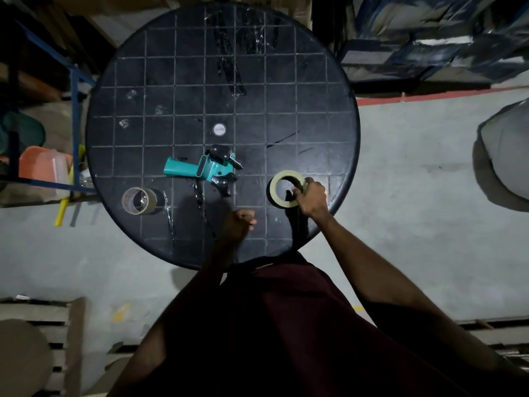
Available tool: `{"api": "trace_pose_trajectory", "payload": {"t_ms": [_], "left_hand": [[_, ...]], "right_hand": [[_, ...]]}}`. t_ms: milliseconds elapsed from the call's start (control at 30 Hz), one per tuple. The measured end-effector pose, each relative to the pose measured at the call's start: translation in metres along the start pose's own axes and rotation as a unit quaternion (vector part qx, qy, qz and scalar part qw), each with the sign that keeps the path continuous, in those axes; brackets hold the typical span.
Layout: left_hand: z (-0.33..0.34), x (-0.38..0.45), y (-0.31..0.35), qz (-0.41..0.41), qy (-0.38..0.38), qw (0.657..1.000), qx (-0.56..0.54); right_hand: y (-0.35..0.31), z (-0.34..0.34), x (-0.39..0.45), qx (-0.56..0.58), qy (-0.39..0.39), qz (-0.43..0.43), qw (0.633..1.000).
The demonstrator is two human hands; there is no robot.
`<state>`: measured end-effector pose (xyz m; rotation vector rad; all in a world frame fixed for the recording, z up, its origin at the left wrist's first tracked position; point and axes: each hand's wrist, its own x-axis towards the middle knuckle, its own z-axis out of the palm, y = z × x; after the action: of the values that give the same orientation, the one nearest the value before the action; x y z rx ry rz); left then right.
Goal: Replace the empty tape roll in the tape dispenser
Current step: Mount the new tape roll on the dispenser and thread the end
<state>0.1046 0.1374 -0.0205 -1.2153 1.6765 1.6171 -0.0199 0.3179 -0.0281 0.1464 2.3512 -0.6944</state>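
A teal tape dispenser point(200, 169) with black fittings lies on its side near the middle of the round black table point(160, 81); no roll is on it. To its right, my right hand point(312, 196) grips a pale tape roll point(276, 183), thumb through its hole, the roll tilted up at the table's right edge. A nearly bare cardboard tape core point(138, 200) with clear scraps lies at the front left. My left hand point(240, 224) rests as a fist on the table's near side, holding nothing I can see.
A small white cap point(219, 129) marks the table's centre. Clear tape strips point(169, 213) stick to the tabletop near the core. Blue shelving point(76, 90) and an orange container point(43, 164) stand left. Wooden pallets point(57, 319) lie on the concrete floor.
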Motion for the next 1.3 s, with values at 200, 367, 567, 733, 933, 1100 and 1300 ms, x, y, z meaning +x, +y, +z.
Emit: {"api": "trace_pose_trajectory", "payload": {"t_ms": [200, 367, 567, 733, 933, 1100, 1300], "left_hand": [[-0.012, -0.005, -0.006, 0.004, 0.026, 1.000, 0.004], [-0.022, -0.015, 0.001, 0.122, 0.071, 0.990, 0.029], [-0.062, -0.033, 0.013, 0.206, 0.064, 0.950, 0.224], [-0.079, -0.042, 0.008, 0.261, 0.071, 0.920, 0.284], [-0.084, -0.044, 0.004, 0.250, 0.093, 0.923, 0.279], [-0.087, -0.045, -0.001, 0.221, 0.125, 0.942, 0.221], [-0.093, -0.042, 0.000, 0.207, 0.120, 0.948, 0.207]], "right_hand": [[-0.001, 0.005, -0.007, -0.054, 0.021, -0.046, 0.997], [-0.008, 0.021, -0.042, -0.034, 0.006, -0.096, 0.995], [-0.035, 0.041, -0.074, -0.058, -0.021, -0.200, 0.978], [-0.054, 0.048, -0.082, -0.083, -0.010, -0.259, 0.962], [-0.068, 0.050, -0.082, -0.068, 0.021, -0.273, 0.959], [-0.074, 0.058, -0.087, -0.020, 0.034, -0.244, 0.969], [-0.077, 0.063, -0.085, -0.032, -0.020, -0.206, 0.978]]}}
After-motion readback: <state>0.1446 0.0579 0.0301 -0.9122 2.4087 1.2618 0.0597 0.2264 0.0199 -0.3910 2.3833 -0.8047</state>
